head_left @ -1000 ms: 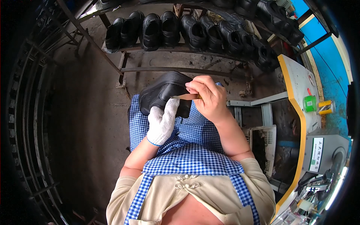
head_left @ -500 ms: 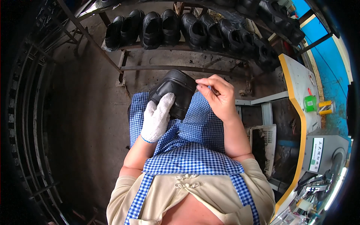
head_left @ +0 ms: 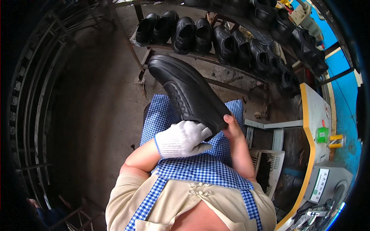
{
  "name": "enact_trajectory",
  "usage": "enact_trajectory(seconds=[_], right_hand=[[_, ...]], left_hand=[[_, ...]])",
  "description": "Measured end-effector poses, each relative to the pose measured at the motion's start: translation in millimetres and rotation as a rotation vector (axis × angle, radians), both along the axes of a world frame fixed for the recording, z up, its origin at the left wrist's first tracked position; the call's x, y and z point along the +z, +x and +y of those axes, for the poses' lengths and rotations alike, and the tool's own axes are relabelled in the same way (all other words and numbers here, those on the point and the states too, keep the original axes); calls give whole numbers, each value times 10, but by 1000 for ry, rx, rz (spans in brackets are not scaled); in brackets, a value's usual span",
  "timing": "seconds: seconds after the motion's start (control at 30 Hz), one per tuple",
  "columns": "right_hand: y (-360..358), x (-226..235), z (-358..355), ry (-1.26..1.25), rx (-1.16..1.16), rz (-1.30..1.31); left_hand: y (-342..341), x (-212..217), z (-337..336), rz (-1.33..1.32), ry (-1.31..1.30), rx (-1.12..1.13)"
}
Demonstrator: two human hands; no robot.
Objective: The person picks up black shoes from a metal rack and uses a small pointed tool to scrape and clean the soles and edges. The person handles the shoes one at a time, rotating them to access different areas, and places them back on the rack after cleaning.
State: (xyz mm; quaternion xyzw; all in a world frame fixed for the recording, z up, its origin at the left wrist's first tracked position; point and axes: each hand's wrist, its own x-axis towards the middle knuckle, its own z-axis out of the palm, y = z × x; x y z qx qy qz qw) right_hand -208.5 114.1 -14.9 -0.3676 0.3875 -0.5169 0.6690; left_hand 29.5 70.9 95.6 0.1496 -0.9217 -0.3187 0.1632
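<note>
In the head view, a black leather shoe (head_left: 189, 88) with stitched seams is held up in front of the person, its rounded toe pointing away from the hands to the upper left and its heel toward the right. The left hand (head_left: 183, 139), in a white knitted glove, hooks its fingers over the collar at the shoe's opening, the thumb standing apart below. The bare right hand (head_left: 233, 129) cups the heel, thumb pressed against it, the other fingers mostly hidden. Beneath both hands spreads a blue-and-white checked apron (head_left: 185, 169). Beyond them, a dark metal rack (head_left: 130, 42) carries a row of black shoes (head_left: 185, 34). To the right of the hands stands a white-topped bench with a yellow edge (head_left: 318, 109), bearing a green container (head_left: 322, 134), a yellow-and-black cylinder (head_left: 337, 141) just beside it, and a grey machine housing (head_left: 331, 181) nearer the body. A whitish slotted plastic crate (head_left: 278, 161) sits between the right forearm and the bench.
</note>
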Motion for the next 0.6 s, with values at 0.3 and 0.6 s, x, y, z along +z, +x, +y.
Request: enact_trajectory(seconds=[0.3, 0.6], right_hand=[[50, -290, 153, -36, 148, -752], [59, -690, 114, 100, 329, -1263]], left_hand=[[332, -148, -248, 997, 533, 768], [253, -42, -201, 869, 833, 640]])
